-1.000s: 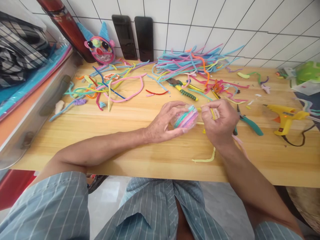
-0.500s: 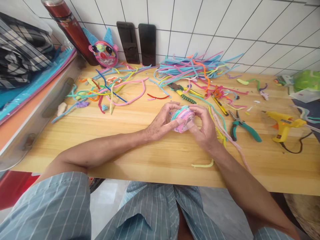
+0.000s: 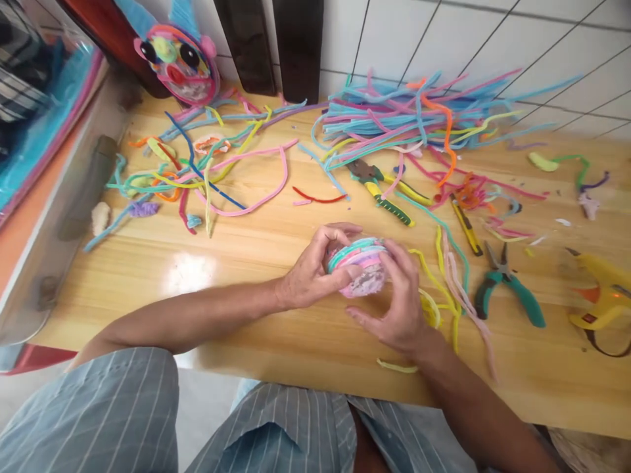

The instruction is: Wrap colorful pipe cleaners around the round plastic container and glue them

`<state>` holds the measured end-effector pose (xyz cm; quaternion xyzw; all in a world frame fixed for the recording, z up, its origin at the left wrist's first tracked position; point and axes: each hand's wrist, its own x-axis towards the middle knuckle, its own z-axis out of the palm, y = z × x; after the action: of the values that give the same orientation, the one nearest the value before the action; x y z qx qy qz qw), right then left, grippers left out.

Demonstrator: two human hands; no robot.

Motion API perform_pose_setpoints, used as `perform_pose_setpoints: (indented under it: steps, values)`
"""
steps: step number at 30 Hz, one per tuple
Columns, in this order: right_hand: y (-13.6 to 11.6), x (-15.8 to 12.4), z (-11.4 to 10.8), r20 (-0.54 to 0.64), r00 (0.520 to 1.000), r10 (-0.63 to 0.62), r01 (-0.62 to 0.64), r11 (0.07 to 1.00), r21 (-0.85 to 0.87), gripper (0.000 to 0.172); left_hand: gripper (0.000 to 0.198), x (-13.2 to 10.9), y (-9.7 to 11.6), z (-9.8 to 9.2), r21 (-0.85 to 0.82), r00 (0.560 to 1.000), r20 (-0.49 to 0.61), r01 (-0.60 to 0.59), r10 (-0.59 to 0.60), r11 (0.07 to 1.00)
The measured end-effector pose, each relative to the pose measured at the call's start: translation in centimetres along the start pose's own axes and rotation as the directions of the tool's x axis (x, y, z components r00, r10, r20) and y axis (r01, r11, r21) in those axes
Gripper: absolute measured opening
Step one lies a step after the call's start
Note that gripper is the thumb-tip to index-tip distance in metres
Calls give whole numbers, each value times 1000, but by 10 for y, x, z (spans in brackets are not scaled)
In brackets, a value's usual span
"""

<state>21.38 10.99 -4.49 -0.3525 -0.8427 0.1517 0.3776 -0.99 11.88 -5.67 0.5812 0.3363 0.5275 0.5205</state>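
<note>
A round piece of coiled pipe cleaners (image 3: 362, 266), in mint, pink and lilac bands, is held just above the table's front middle. My left hand (image 3: 318, 266) grips its left side, thumb across the front and fingers behind. Against its right edge curl the fingers of my right hand (image 3: 401, 299), while that thumb is spread away below the piece. The greyish-pink underside of the piece partly shows; its back is hidden by my fingers. Yellow pipe cleaners (image 3: 438, 289) lie just right of my right hand.
Behind lies a heap of pipe cleaners (image 3: 384, 121); more loose ones (image 3: 217, 177) are left. Cutting pliers (image 3: 382, 190), a yellow cutter knife (image 3: 466, 226), needle-nose pliers (image 3: 510, 282) and a glue gun (image 3: 604, 292) lie rightward. A decorated face figure (image 3: 182, 62) and two phones (image 3: 298, 46) stand at the wall.
The view has tilted down and come closer. My right thumb has come away from the coiled piece and dropped below it. The piece has tipped, showing more of its greyish underside.
</note>
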Motion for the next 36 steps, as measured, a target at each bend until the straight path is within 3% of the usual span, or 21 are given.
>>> perform_pose_setpoints:
  steps: [6,12,16,20,24,29,36]
  values:
    - [-2,0,2,-42,999,15,-17,999,-38,104,38,-2,-1,-4,-42,998,56,-24,26,999]
    - [-1,1,6,-46,996,78,-77,997,28,100,52,2,6,-2,155,997,48,-61,54,986]
    - [3,3,11,-40,992,116,-114,991,65,92,50,11,2,-5,181,997,64,-59,48,982]
    - [14,7,13,-86,989,123,-117,990,75,97,68,23,-11,-10,158,992,61,-123,115,980]
    - [24,13,13,-108,982,158,-150,986,79,92,82,30,-16,-9,189,990,94,-123,106,974]
    - [31,15,15,-127,982,138,-128,988,82,93,81,31,-14,-7,303,990,94,-128,104,944]
    - [37,13,11,-67,988,141,-134,986,98,100,91,31,-15,-11,258,989,112,-122,96,958]
